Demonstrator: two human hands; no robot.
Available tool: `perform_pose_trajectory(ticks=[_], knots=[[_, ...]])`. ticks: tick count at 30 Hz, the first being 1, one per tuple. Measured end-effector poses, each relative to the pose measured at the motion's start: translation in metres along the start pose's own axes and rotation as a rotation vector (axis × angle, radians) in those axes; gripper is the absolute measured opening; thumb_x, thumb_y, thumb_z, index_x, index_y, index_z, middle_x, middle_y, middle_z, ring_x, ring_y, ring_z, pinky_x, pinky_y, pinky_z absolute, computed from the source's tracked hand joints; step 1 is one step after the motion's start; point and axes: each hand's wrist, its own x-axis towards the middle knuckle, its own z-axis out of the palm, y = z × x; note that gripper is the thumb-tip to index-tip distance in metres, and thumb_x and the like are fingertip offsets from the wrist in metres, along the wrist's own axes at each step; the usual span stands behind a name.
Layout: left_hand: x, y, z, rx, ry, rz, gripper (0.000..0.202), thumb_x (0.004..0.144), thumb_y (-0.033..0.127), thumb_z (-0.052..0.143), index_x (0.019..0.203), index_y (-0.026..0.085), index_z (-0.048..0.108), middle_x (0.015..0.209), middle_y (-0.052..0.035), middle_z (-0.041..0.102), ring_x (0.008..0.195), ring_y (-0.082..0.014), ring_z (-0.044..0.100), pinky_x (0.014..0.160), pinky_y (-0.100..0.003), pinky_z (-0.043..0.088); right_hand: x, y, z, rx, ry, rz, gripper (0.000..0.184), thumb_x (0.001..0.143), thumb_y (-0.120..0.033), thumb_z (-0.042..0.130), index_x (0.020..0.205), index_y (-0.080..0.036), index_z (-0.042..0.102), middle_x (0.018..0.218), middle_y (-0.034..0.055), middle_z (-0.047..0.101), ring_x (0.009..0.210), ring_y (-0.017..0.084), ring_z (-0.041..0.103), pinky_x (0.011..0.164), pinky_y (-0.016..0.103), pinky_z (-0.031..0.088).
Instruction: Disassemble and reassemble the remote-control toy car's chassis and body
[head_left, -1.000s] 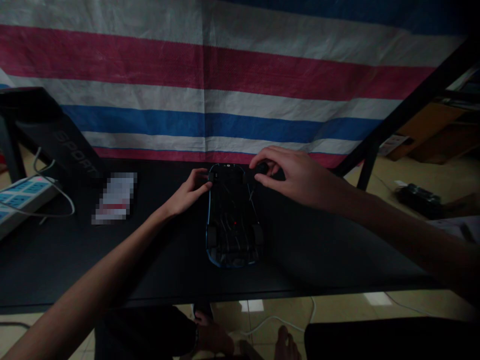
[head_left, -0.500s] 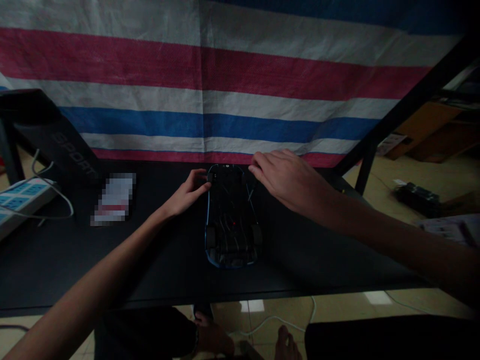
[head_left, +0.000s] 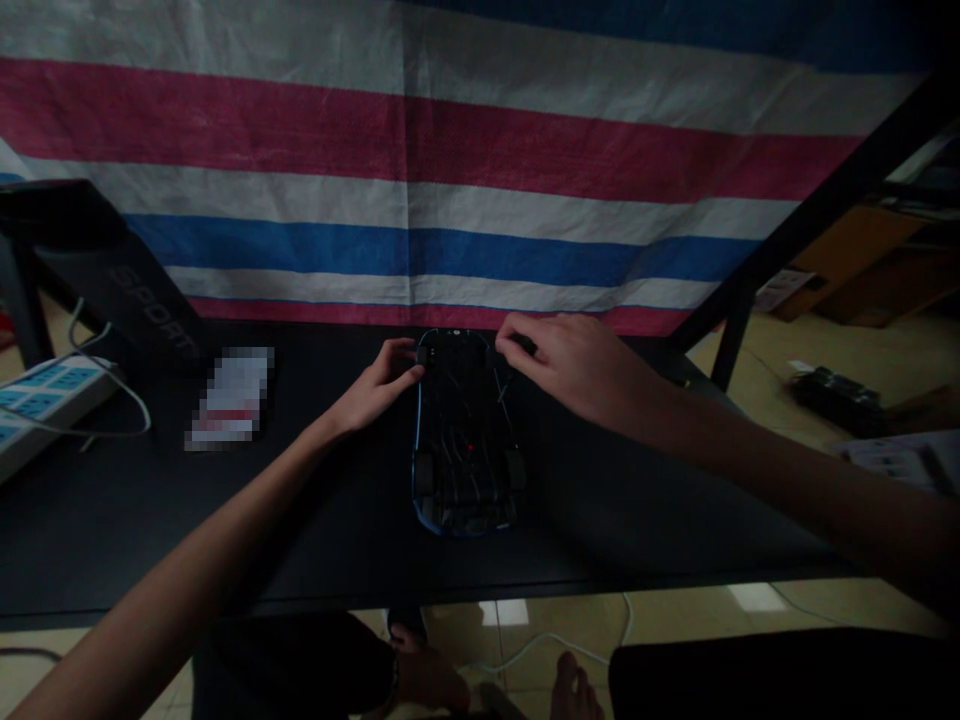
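A toy car (head_left: 465, 425) lies upside down on the black table, its dark underside up, with blue trim along its edges and a small red dot in the middle. My left hand (head_left: 371, 388) rests at its far left wheel, thumb and fingers apart on either side of that corner. At the far right corner, my right hand (head_left: 559, 358) is closed, fingertips pinched together. Something dark shows between those fingers, too dim to name. A thin light line lies just below the right fingertips, beside the car's edge.
On the left stand a phone-like pixelated item (head_left: 232, 398), a white power strip (head_left: 52, 405) with a cable, and a dark SPORT box (head_left: 142, 290). A striped sheet (head_left: 480, 150) hangs behind the table (head_left: 300, 540). A slanted black frame bar (head_left: 810, 200) is at right.
My right hand has turned and lowered slightly at the car's far right corner, so the dark thing between its fingers now shows. My left hand and the car have hardly moved.
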Motion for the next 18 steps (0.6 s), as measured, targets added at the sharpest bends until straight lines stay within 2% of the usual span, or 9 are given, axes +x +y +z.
perform_pose_trajectory(ticks=[3, 5, 7, 9, 10, 12, 14, 16, 18], knots=[[-0.001, 0.007, -0.002, 0.014, 0.005, 0.014, 0.065, 0.104, 0.056, 0.066, 0.156, 0.024, 0.044, 0.160, -0.0172, 0.054, 0.133, -0.0307, 0.065, 0.120, -0.056, 0.052, 0.001, 0.000, 0.001, 0.063, 0.031, -0.030, 0.020, 0.108, -0.025, 0.052, 0.117, -0.019, 0.068, 0.101, 0.0107, 0.079, 0.090, 0.025, 0.072, 0.083, 0.038, 0.047], [-0.004, 0.022, -0.005, 0.086, 0.048, 0.062, 0.066, 0.102, 0.052, 0.068, 0.158, 0.025, 0.045, 0.160, -0.0169, 0.051, 0.129, -0.0301, 0.064, 0.115, -0.055, 0.055, 0.001, -0.001, 0.002, 0.057, 0.060, -0.019, 0.018, 0.103, -0.022, 0.055, 0.115, -0.019, 0.068, 0.102, 0.0112, 0.079, 0.094, 0.026, 0.072, 0.086, 0.039, 0.048], [-0.009, 0.045, -0.004, 0.299, 0.132, 0.174, 0.060, 0.100, 0.046, 0.071, 0.153, 0.025, 0.055, 0.151, -0.0150, 0.054, 0.131, -0.0320, 0.060, 0.119, -0.057, 0.052, 0.002, -0.003, 0.001, 0.041, 0.063, -0.012, 0.019, 0.103, -0.022, 0.055, 0.115, -0.019, 0.069, 0.104, 0.0109, 0.080, 0.096, 0.027, 0.072, 0.086, 0.039, 0.047], [-0.014, 0.072, 0.000, 0.519, 0.141, 0.268, 0.042, 0.104, 0.041, 0.068, 0.143, 0.026, 0.069, 0.136, -0.0126, 0.059, 0.132, -0.0344, 0.057, 0.124, -0.061, 0.047, 0.003, -0.005, -0.002, 0.004, 0.032, 0.006, 0.023, 0.109, -0.027, 0.050, 0.116, -0.020, 0.072, 0.101, 0.0100, 0.081, 0.092, 0.026, 0.072, 0.080, 0.038, 0.044], [-0.017, 0.086, 0.004, 0.576, 0.081, 0.296, 0.037, 0.106, 0.040, 0.065, 0.139, 0.026, 0.072, 0.131, -0.0116, 0.060, 0.129, -0.0335, 0.059, 0.121, -0.060, 0.049, 0.004, -0.007, -0.003, -0.016, 0.010, 0.017, 0.028, 0.113, -0.031, 0.047, 0.116, -0.021, 0.073, 0.098, 0.0095, 0.082, 0.087, 0.026, 0.072, 0.076, 0.037, 0.041], [-0.019, 0.109, 0.015, 0.610, -0.143, 0.299, 0.036, 0.109, 0.042, 0.062, 0.139, 0.025, 0.073, 0.129, -0.0106, 0.063, 0.124, -0.0307, 0.065, 0.115, -0.052, 0.056, 0.007, -0.009, -0.006, -0.033, -0.026, 0.031, 0.036, 0.117, -0.036, 0.043, 0.118, -0.021, 0.075, 0.095, 0.0093, 0.082, 0.080, 0.024, 0.071, 0.071, 0.037, 0.036], [-0.017, 0.124, 0.025, 0.658, -0.318, 0.268, 0.041, 0.111, 0.046, 0.059, 0.143, 0.024, 0.071, 0.134, -0.0112, 0.066, 0.120, -0.0298, 0.071, 0.111, -0.050, 0.060, 0.009, -0.011, -0.007, 0.001, -0.045, 0.024, 0.033, 0.117, -0.032, 0.044, 0.121, -0.019, 0.074, 0.100, 0.0099, 0.083, 0.083, 0.024, 0.072, 0.073, 0.036, 0.037], [-0.012, 0.131, 0.033, 0.710, -0.430, 0.245, 0.043, 0.114, 0.049, 0.057, 0.143, 0.021, 0.071, 0.145, -0.0136, 0.067, 0.124, -0.0317, 0.074, 0.110, -0.050, 0.060, 0.011, -0.013, -0.008, 0.060, -0.050, 0.020, 0.026, 0.112, -0.025, 0.051, 0.126, -0.017, 0.072, 0.108, 0.0103, 0.083, 0.093, 0.025, 0.073, 0.079, 0.036, 0.041], [-0.006, 0.134, 0.037, 0.762, -0.485, 0.235, 0.045, 0.115, 0.052, 0.055, 0.137, 0.017, 0.072, 0.144, -0.0160, 0.071, 0.125, -0.0339, 0.076, 0.108, -0.049, 0.061, 0.012, -0.014, -0.010, 0.111, -0.042, 0.021, 0.024, 0.107, -0.023, 0.058, 0.126, -0.017, 0.071, 0.112, 0.0101, 0.082, 0.100, 0.026, 0.073, 0.086, 0.036, 0.042]])
